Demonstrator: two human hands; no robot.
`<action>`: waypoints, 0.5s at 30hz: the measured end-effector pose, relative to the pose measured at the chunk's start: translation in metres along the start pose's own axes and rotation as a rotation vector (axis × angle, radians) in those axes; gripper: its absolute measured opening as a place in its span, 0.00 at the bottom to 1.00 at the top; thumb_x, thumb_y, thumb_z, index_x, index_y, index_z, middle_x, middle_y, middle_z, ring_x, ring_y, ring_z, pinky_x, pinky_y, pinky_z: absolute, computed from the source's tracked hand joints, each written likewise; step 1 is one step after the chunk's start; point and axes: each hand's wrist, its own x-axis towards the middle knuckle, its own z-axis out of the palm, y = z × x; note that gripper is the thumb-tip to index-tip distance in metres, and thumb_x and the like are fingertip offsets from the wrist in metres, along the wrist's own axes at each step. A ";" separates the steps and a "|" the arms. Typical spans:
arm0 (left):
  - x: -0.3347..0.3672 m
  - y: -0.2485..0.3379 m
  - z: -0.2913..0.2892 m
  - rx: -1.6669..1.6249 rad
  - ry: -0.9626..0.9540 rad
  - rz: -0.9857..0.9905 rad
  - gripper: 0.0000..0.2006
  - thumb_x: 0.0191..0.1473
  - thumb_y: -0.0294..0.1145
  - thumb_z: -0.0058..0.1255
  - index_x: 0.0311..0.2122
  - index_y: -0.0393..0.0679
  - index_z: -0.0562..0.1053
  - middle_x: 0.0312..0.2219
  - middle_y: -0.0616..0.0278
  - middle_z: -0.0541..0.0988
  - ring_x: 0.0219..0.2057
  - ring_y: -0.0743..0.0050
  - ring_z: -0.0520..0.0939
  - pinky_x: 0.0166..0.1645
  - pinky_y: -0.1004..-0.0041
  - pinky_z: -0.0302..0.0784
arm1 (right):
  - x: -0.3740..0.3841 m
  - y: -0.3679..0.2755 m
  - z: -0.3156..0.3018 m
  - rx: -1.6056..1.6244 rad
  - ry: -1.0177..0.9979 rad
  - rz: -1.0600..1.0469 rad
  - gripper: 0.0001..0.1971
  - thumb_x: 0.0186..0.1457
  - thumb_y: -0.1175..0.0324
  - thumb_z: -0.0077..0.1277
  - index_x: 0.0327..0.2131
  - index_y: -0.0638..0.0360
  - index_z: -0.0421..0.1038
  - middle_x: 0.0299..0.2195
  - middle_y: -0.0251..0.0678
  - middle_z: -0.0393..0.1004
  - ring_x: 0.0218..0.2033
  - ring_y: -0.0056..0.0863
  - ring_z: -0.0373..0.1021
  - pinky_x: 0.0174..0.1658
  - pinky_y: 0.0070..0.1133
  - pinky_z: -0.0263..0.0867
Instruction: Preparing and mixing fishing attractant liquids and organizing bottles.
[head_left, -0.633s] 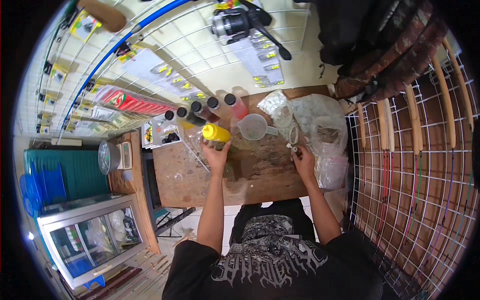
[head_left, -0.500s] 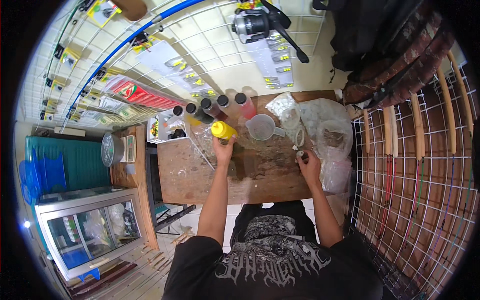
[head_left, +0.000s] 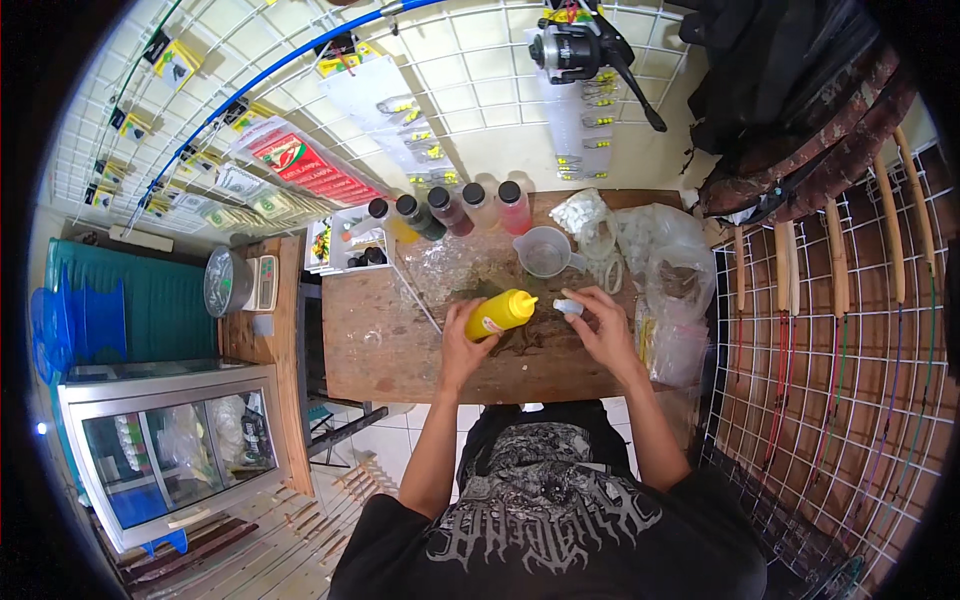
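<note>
My left hand (head_left: pixel 464 352) is wrapped round a yellow squeeze bottle (head_left: pixel 498 313), tipped over so that its pointed nozzle faces right. Opposite the nozzle, a short gap away, my right hand (head_left: pixel 610 335) pinches a small whitish piece (head_left: pixel 568 306) between thumb and fingers; its exact kind is too small to make out. Both hands are above the wooden table (head_left: pixel 380 350). Just beyond them stands a clear plastic measuring jug (head_left: pixel 546 251) with its handle to the right.
Several dark-capped bottles (head_left: pixel 446 210) of coloured contents line the table's back. White pieces in a bag (head_left: pixel 578 211) and crumpled clear plastic bags (head_left: pixel 665 260) lie at the right. A white tray (head_left: pixel 350 240) sits back left. Wire grids with tackle rise behind and right.
My left hand has brought the yellow bottle nearer and to the right, tilting it toward my right hand. My right hand has moved left with the small whitish piece.
</note>
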 end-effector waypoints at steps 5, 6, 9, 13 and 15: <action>-0.017 -0.009 -0.018 -0.017 0.016 -0.037 0.32 0.36 0.26 0.69 0.52 0.43 0.74 0.46 0.50 0.74 0.51 0.47 0.76 0.55 0.60 0.72 | 0.007 -0.027 0.015 -0.036 -0.031 -0.072 0.14 0.52 0.78 0.58 0.44 0.65 0.75 0.40 0.45 0.74 0.41 0.44 0.73 0.46 0.29 0.68; -0.019 -0.012 -0.019 -0.003 0.021 -0.037 0.32 0.36 0.27 0.70 0.52 0.43 0.74 0.47 0.50 0.74 0.51 0.47 0.76 0.55 0.60 0.72 | 0.007 -0.028 0.019 -0.038 -0.039 -0.078 0.14 0.52 0.78 0.58 0.44 0.65 0.75 0.40 0.45 0.74 0.41 0.44 0.73 0.46 0.29 0.68; -0.025 -0.013 -0.027 0.003 0.038 -0.041 0.32 0.37 0.28 0.70 0.52 0.44 0.74 0.47 0.50 0.73 0.50 0.47 0.76 0.55 0.60 0.72 | 0.008 -0.030 0.031 -0.068 -0.058 -0.146 0.14 0.52 0.78 0.58 0.44 0.65 0.75 0.40 0.44 0.74 0.41 0.44 0.73 0.46 0.29 0.68; -0.031 -0.013 -0.041 0.033 0.039 -0.034 0.32 0.37 0.29 0.71 0.53 0.44 0.74 0.48 0.49 0.73 0.50 0.46 0.76 0.55 0.60 0.73 | 0.006 -0.043 0.044 -0.085 -0.105 -0.140 0.15 0.51 0.79 0.59 0.45 0.64 0.76 0.40 0.44 0.74 0.41 0.43 0.74 0.42 0.29 0.70; -0.033 -0.013 -0.049 0.037 0.025 -0.040 0.32 0.37 0.29 0.71 0.53 0.44 0.74 0.48 0.49 0.73 0.50 0.46 0.75 0.55 0.60 0.73 | 0.005 -0.047 0.050 -0.112 -0.113 -0.143 0.16 0.51 0.79 0.59 0.45 0.64 0.76 0.40 0.45 0.74 0.40 0.43 0.74 0.41 0.28 0.70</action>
